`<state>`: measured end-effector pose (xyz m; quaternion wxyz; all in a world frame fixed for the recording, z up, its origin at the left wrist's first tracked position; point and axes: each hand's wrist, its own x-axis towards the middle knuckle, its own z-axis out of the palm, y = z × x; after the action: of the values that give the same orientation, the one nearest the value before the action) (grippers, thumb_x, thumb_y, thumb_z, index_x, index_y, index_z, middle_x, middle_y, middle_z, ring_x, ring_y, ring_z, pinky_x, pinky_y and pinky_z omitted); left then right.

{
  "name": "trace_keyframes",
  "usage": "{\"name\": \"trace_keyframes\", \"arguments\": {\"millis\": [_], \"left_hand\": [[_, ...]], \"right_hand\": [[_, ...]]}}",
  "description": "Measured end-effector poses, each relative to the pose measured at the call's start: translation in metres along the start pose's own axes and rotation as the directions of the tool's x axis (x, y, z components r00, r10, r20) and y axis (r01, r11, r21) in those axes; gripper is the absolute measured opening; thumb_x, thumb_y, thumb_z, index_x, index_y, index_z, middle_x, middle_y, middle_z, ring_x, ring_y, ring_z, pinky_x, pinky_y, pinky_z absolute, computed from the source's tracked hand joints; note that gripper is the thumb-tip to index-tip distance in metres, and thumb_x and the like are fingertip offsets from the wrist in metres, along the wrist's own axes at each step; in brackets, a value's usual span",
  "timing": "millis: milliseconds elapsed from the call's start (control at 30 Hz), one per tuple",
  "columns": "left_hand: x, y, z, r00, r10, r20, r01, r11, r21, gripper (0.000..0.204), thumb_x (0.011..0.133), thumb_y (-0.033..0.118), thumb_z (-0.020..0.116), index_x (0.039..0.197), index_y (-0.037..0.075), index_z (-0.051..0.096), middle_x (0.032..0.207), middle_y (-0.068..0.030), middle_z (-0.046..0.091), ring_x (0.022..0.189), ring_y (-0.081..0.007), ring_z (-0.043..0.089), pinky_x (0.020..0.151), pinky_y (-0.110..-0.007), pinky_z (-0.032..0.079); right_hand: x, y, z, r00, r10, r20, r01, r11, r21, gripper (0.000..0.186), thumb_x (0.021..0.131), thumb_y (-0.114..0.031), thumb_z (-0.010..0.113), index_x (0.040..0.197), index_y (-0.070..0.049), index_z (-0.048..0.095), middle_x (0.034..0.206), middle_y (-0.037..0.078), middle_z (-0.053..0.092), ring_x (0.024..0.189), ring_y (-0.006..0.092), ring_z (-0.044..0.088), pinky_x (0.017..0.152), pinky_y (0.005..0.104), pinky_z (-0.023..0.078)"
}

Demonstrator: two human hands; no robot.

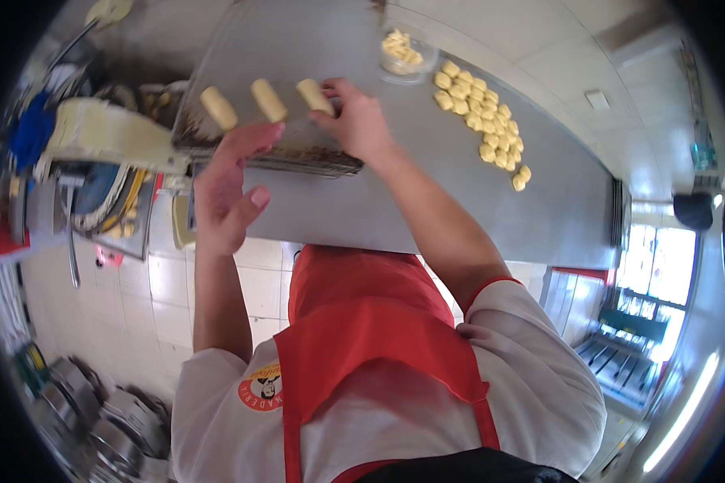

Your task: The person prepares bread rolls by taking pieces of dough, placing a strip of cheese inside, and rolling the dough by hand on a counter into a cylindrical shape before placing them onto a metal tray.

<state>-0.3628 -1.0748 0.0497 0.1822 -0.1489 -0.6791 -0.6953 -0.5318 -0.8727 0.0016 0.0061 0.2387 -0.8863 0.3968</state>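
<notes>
My right hand (361, 125) has its fingers curled round a pale yellow dough roll (312, 94) at the right side of a metal tray (290, 44). Two more rolls, a middle one (268, 100) and a left one (216, 107), lie separately along the tray. My left hand (229, 185) is over the tray's near left edge, below those rolls, with its thumb apart from its fingers and nothing in them. Stained, darkened metal shows along the tray's near edge.
The steel worktable (564, 201) holds several small dough balls (475, 109) on the right and a clear tub (403, 58) of yellow pieces at the back. A dough machine (97, 137) stands at the left, with steel bowls (121, 435) low beside it. A red apron (370, 298) covers my front.
</notes>
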Motion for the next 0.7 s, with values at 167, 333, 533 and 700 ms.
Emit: {"name": "trace_keyframes", "arguments": {"millis": [167, 333, 533, 700], "left_hand": [[0.009, -0.010, 0.056, 0.997, -0.032, 0.077, 0.033, 0.999, -0.008, 0.071, 0.089, 0.045, 0.080, 0.134, -0.008, 0.069, 0.141, -0.0259, 0.064, 0.136, -0.0346, 0.059, 0.117, -0.046, 0.043], [0.039, -0.035, 0.163, 0.946, -0.223, 0.235, 0.234, 0.972, -0.020, 0.071, 0.087, 0.045, 0.081, 0.134, -0.008, 0.070, 0.139, -0.0268, 0.063, 0.134, -0.0353, 0.060, 0.116, -0.047, 0.043], [0.103, -0.093, 0.324, 0.815, -0.280, 0.508, 0.332, 0.943, -0.013, 0.067, 0.095, 0.043, 0.078, 0.139, -0.006, 0.067, 0.142, -0.0221, 0.064, 0.132, -0.0304, 0.061, 0.115, -0.044, 0.046], [0.101, -0.128, 0.420, 0.784, -0.415, 0.462, 0.448, 0.893, 0.042, 0.043, 0.106, 0.024, 0.068, 0.143, 0.002, 0.065, 0.141, -0.0155, 0.066, 0.129, -0.0227, 0.062, 0.112, -0.038, 0.048]], "right_hand": [[-0.052, 0.062, -0.081, 0.932, -0.155, -0.329, 0.160, 0.987, -0.012, 0.045, 0.093, -0.027, 0.085, 0.130, -0.005, 0.072, 0.131, 0.017, 0.071, 0.115, 0.0353, 0.072, 0.090, 0.0411, 0.061], [-0.185, 0.302, -0.207, 0.704, 0.288, -0.649, -0.527, 0.825, -0.206, 0.040, 0.093, -0.010, 0.076, 0.133, -0.009, 0.072, 0.137, 0.013, 0.065, 0.114, 0.0373, 0.068, 0.096, 0.0459, 0.060], [-0.232, 0.422, -0.300, 0.893, 0.260, -0.367, -0.431, 0.727, -0.535, 0.033, 0.086, 0.002, 0.071, 0.115, -0.013, 0.077, 0.125, 0.011, 0.066, 0.109, 0.0365, 0.065, 0.093, 0.0469, 0.058], [-0.232, 0.360, -0.350, 0.839, 0.374, -0.396, -0.437, 0.896, -0.080, 0.026, 0.085, 0.008, 0.063, 0.102, -0.007, 0.074, 0.101, 0.007, 0.070, 0.091, 0.0258, 0.070, 0.074, 0.0380, 0.056]]}}
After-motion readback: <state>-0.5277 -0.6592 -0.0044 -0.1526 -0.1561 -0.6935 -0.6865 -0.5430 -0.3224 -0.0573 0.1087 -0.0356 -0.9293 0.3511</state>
